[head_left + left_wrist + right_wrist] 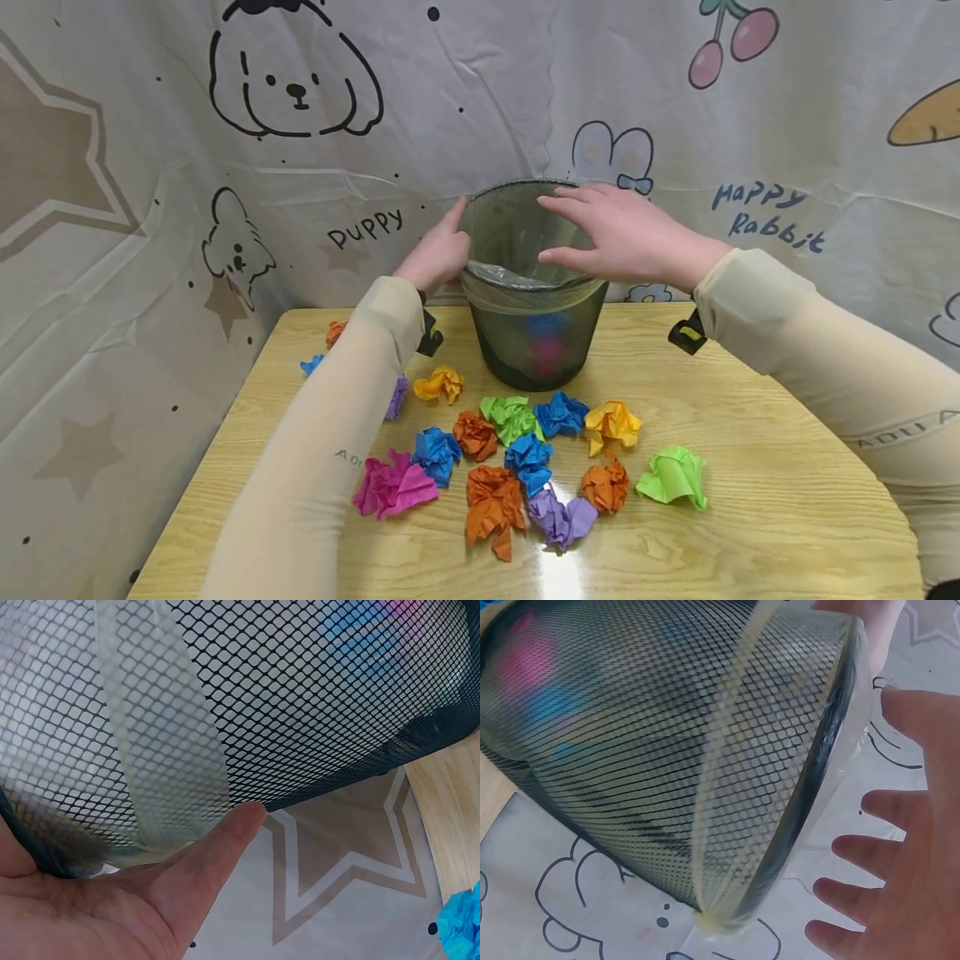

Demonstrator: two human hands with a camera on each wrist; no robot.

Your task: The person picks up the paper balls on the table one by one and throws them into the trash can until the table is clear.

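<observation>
The mesh bin (525,337), at the back of the desk (742,375), looks light and stiff — best held by its rim (540,289), as the liner (498,273) may slip. The left grip (438,247) pinches that rim; the right grip (618,229) is spread, apart from it.

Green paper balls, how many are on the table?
2: a green ball just in front of the bin, another green ball off to the right. The left sleeve may hide more.
</observation>
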